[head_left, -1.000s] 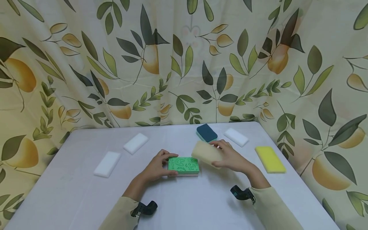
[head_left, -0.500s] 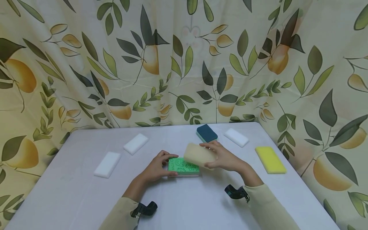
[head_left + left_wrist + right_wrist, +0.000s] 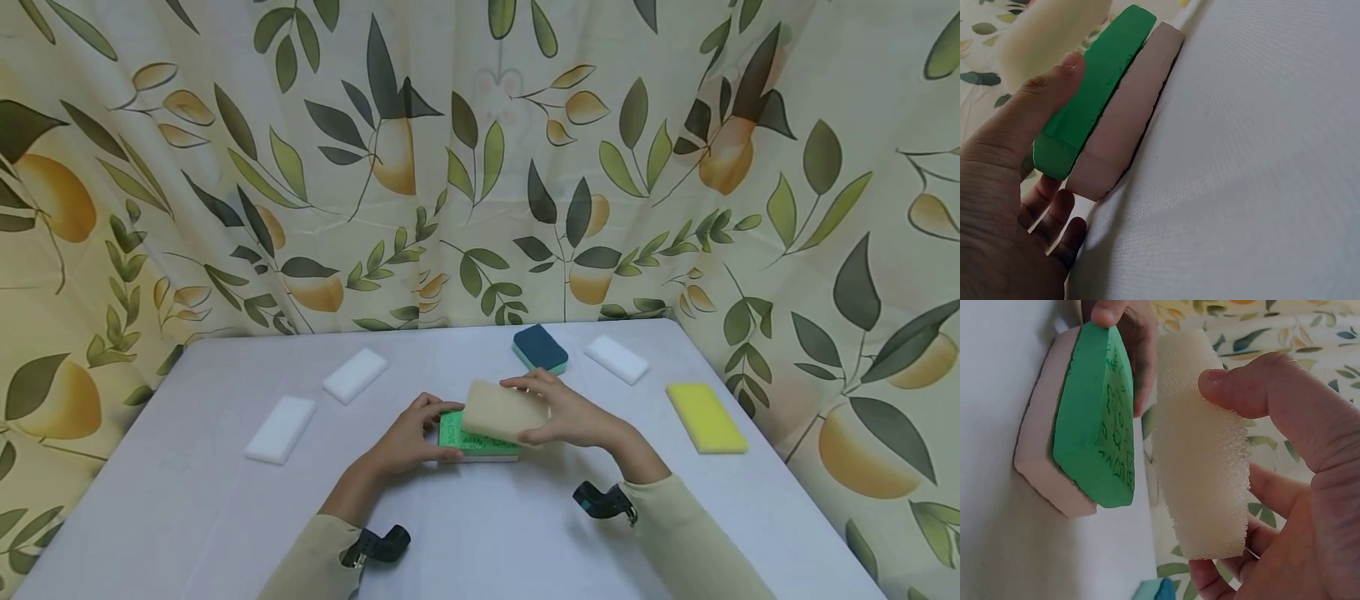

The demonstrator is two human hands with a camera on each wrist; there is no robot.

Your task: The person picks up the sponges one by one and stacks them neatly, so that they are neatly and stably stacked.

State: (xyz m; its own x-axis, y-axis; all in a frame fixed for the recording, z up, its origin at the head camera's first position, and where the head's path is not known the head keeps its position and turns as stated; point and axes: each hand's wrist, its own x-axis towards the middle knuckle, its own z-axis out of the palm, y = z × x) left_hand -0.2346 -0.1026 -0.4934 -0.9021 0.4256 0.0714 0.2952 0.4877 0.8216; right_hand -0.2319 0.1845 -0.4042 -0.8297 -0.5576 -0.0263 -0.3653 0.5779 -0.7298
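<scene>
My left hand (image 3: 407, 435) pinches the left end of a green printed sponge (image 3: 452, 432), thumb on the near side and fingers on the far side. That sponge lies flat on a pale pink sponge (image 3: 1124, 119), which rests on the table and has a dark underside. A thick cream foam sponge (image 3: 501, 410) is held by its right end in my right hand (image 3: 573, 414), between thumb and fingers. It hangs slightly tilted over the green sponge, and the right wrist view shows a gap between the two.
Two white sponges (image 3: 281, 428) lie at the left. A dark teal sponge (image 3: 539, 346) and a white sponge (image 3: 617, 359) lie at the back right, with a yellow sponge (image 3: 707, 417) at the right edge. A patterned curtain (image 3: 480, 167) hangs behind the table.
My right hand has moved left with the cream sponge, from the right of the green sponge to over it. The left hand and the two stacked sponges have stayed in place.
</scene>
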